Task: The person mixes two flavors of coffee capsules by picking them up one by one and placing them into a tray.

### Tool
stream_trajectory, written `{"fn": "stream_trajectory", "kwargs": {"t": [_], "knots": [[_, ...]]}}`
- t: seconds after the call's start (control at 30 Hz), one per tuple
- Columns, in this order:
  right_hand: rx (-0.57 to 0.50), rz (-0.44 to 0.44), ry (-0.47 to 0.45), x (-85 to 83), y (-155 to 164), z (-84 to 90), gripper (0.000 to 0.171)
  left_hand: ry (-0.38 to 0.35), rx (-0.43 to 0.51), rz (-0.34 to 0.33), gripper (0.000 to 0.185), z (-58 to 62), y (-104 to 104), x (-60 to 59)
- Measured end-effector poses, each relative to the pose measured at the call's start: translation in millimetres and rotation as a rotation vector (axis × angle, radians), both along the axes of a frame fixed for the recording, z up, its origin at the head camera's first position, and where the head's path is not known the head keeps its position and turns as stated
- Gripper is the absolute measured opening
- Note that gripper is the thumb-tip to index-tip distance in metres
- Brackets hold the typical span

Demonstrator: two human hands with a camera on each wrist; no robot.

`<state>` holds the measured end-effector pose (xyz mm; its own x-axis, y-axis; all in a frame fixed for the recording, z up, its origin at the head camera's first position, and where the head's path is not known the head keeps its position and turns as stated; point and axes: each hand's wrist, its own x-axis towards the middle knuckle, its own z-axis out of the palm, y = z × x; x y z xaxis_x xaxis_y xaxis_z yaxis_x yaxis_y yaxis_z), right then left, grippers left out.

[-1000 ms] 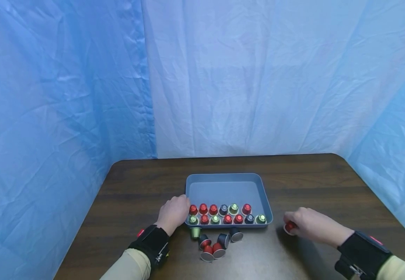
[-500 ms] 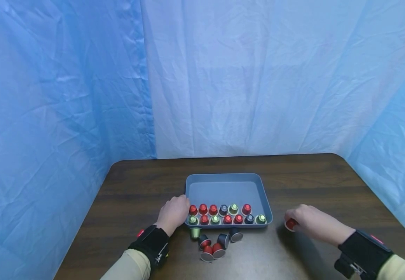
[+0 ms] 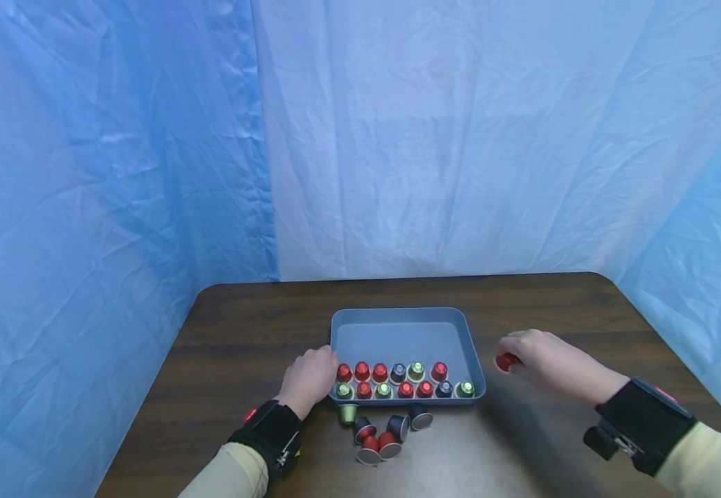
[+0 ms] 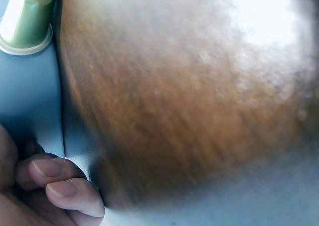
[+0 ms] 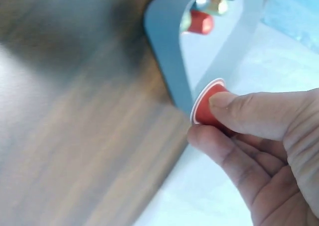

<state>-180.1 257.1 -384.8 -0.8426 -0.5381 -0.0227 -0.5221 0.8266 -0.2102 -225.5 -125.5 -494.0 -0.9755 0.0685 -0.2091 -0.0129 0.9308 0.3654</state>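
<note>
My right hand point(image 3: 542, 356) pinches a red coffee capsule point(image 5: 208, 108) between thumb and fingers, above the table just right of the blue-grey tray point(image 3: 400, 337). Along the tray's near side stand two rows of red, green and dark blue capsules, among them a red capsule point(image 3: 439, 371) in the back row. My left hand point(image 3: 311, 375) grips the tray's left edge. In the left wrist view its curled fingers point(image 4: 70, 193) lie at the wall, beside a green capsule point(image 4: 29, 22) standing inside.
Before the tray lie several loose capsules: a green capsule point(image 3: 347, 414), dark capsules such as the dark capsule point(image 3: 421, 418), and red capsules such as the red capsule point(image 3: 389, 446). The wooden table point(image 3: 242, 332) ends at blue sheets point(image 3: 435, 138) behind and at the sides.
My right hand has lifted the red capsule off the table and moved it up and slightly left, toward the tray. The left hand stays on the tray's edge.
</note>
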Motion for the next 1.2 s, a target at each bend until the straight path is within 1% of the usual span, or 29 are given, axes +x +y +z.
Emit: {"fn": "stream_trajectory", "kwargs": {"t": [0.17,0.37,0.57,0.63,0.77,0.97,1.2], "knots": [[-0.012,0.034,0.018,-7.5,-21,4.6,0.022,-0.011,0.014,0.022,0.027,0.3,0,-0.3],[0.010,0.088,0.022,-15.0,-42,-0.3,0.020,-0.016,0.018,0.025,0.025,0.8,1,0.2],[0.073,0.045,-0.027,-20.8,-53,-9.4,0.018,-0.020,0.032,0.029,0.027,0.9,1,-0.1],[0.085,0.026,-0.050,-22.1,-56,-11.8,0.017,-0.022,0.032,0.028,0.027,1.0,1,0.2],[0.098,0.014,-0.080,-24.8,-60,-17.7,0.013,-0.021,0.028,0.027,0.027,0.8,0,0.0],[0.140,0.023,-0.063,-29.6,-62,-34.5,0.013,-0.014,0.011,0.013,0.025,0.1,1,-0.6],[0.172,0.028,-0.005,-34.4,-59,-48.8,0.020,-0.013,0.014,0.033,0.026,-0.1,1,-0.7]]}}
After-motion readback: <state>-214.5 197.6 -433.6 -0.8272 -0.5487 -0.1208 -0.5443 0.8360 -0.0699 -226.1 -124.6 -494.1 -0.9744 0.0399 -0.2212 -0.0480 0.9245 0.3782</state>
